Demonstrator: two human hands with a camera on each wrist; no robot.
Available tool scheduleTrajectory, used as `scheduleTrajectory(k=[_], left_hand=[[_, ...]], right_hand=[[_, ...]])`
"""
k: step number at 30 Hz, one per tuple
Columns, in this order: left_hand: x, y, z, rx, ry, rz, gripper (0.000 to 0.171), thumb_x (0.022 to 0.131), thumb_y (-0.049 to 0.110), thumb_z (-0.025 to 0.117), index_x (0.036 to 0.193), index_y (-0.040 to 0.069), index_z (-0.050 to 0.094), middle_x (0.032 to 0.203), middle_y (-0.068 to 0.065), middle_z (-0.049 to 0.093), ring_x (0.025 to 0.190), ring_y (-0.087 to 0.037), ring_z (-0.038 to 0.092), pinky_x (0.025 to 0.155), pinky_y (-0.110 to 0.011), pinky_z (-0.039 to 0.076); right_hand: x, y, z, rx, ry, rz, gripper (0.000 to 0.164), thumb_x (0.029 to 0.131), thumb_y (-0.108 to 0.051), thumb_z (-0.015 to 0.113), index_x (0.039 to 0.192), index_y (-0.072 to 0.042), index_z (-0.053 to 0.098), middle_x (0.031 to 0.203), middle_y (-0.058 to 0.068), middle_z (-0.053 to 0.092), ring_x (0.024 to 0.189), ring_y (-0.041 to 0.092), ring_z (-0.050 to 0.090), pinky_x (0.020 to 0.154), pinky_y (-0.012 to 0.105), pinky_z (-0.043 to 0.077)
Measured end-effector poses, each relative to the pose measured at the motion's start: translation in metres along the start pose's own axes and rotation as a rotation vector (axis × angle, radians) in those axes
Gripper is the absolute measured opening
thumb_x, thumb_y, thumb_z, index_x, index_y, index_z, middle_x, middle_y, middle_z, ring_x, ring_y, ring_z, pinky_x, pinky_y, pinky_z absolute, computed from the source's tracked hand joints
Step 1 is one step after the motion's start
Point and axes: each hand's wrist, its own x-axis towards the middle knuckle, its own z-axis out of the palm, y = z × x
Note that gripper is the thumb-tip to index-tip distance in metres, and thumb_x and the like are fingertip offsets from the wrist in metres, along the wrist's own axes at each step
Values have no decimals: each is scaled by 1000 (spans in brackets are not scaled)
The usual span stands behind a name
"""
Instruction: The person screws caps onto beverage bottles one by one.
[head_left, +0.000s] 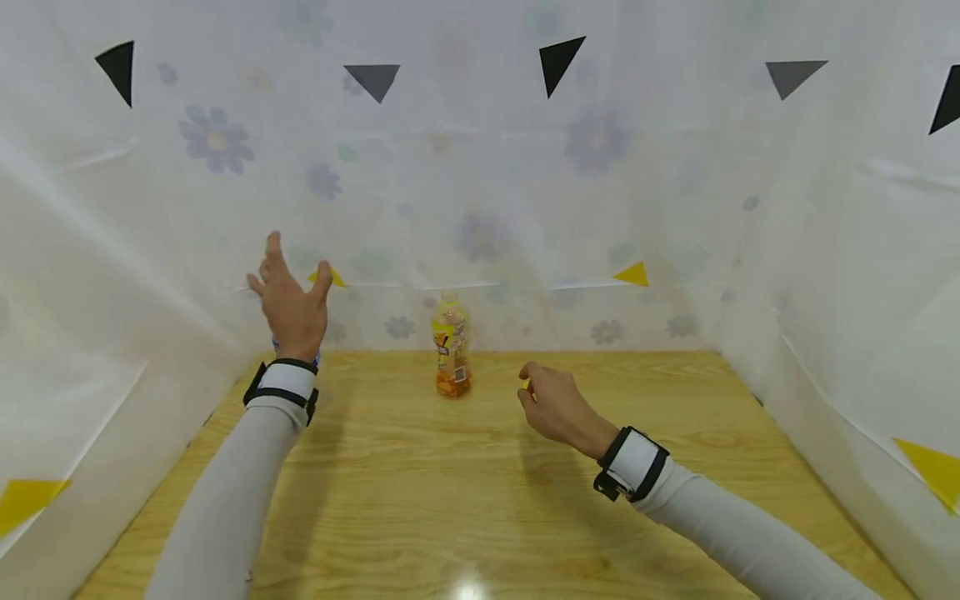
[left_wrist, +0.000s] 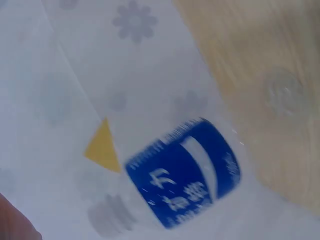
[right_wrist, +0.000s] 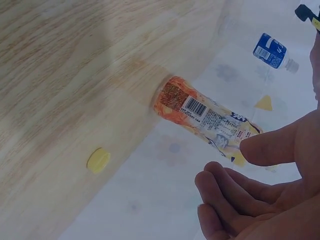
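Observation:
In the head view, my left hand (head_left: 288, 304) is raised at the left with fingers spread and nothing in its grasp. It hides most of a clear bottle with a blue label (left_wrist: 182, 172), which stands near the back wall. My right hand (head_left: 558, 406) hovers over the table on the right, fingers loosely bent. The right wrist view shows a gap between thumb and fingers. A yellow bottle cap (right_wrist: 98, 160) lies on the wood beyond that hand, apart from it. Between both hands stands an upright drink bottle (head_left: 452, 350) with orange liquid low inside and a yellow label.
The wooden table (head_left: 420, 492) ends at a white flower-patterned sheet (head_left: 480, 192), with more sheeting on both sides. Black, grey and yellow triangles (head_left: 632, 274) are stuck to the sheet.

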Motion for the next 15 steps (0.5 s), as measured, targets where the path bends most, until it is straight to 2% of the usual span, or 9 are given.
scheduleTrajectory(k=[3,8,9,11,15], left_hand=[[-4,29,20,-46,-75,50,72,100,44,60,160,18,30,158,-19,40,145,-43,38,125,-57,7],[-26,70,55,-125,-260,6,78,97,47,63,159,11,30,160,-19,38,144,-46,38,120,-64,17],[-31,76,61,-135,-294,0,80,96,48,64,159,11,30,160,-19,38,142,-46,39,119,-65,21],[-40,85,74,-138,-357,-4,84,96,49,65,160,11,27,162,-18,36,144,-45,39,120,-64,19],[-58,97,92,-134,-442,-33,91,92,50,70,161,14,24,164,-15,32,145,-44,36,119,-65,19]], right_hand=[[0,-1,1,2,3,10,24,102,-13,58,122,0,61,95,9,68,77,19,63,67,35,52],[1,-6,4,5,-7,3,24,102,-14,57,122,0,61,96,9,68,82,21,64,75,42,53],[1,-7,5,3,-8,-1,24,102,-14,57,122,0,61,96,9,67,83,21,64,76,42,53],[2,-9,6,-1,-2,-9,24,102,-14,57,121,0,62,95,9,67,81,20,64,74,41,53],[1,-10,8,-2,6,-17,22,102,-13,58,120,0,63,94,9,67,77,17,63,69,37,53]])
